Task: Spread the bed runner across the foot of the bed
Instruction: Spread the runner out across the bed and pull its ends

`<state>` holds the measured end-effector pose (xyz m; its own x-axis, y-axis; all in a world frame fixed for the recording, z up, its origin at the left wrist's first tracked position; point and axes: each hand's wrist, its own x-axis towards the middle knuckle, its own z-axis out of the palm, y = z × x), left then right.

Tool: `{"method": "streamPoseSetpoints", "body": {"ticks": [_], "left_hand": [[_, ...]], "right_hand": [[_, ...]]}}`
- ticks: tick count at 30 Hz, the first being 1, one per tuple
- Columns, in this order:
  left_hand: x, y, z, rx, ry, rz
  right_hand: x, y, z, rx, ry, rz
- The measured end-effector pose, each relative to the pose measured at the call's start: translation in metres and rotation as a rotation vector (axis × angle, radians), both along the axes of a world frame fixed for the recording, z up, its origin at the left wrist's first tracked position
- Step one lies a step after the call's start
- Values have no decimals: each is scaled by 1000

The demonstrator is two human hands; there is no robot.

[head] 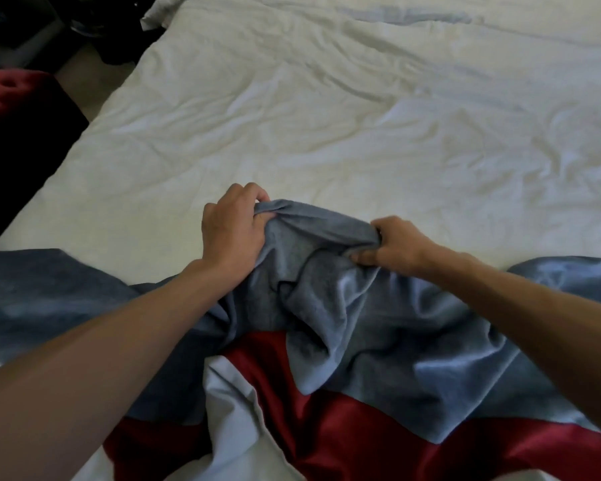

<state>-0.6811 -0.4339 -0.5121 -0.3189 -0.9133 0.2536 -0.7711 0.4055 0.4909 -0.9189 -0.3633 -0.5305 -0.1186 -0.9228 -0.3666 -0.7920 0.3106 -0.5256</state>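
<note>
The bed runner (379, 335) is grey-blue cloth with a red band along its near side. It lies bunched and creased across the near end of the white bed (327, 126). My left hand (233, 227) grips a raised fold of the runner's far edge, fingers curled round the cloth. My right hand (392, 246) pinches the same edge a short way to the right. Between the two hands the cloth sags in loose folds. The runner's ends reach out to the left and right edges of the view.
The wrinkled white duvet covers the rest of the bed, with a pillow (167, 12) at the far left corner. A dark red tufted bench (18, 109) stands on the floor left of the bed. Dark furniture fills the far left corner.
</note>
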Motion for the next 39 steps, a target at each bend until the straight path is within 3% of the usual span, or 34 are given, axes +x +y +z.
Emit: {"method": "streamPoseSetpoints", "body": {"ticks": [5,8,13,20,32,39], "left_hand": [[-9,-18,-3,44,-213,86],[-13,-19,-12,129,-454,48],[-8,-3,-31,234,-564,-147],[33,13,-40,284,-537,-43],[209,-2,-23,423,-626,63],[311,-43,-27,404,-654,-146]], "right_hand": [[1,-25,22,-338,501,-13],[11,-22,2,-212,552,49],[20,3,-27,-82,519,111],[57,10,-27,-153,430,235],[234,-29,2,-233,319,536],[331,-58,-5,-133,272,540]]}}
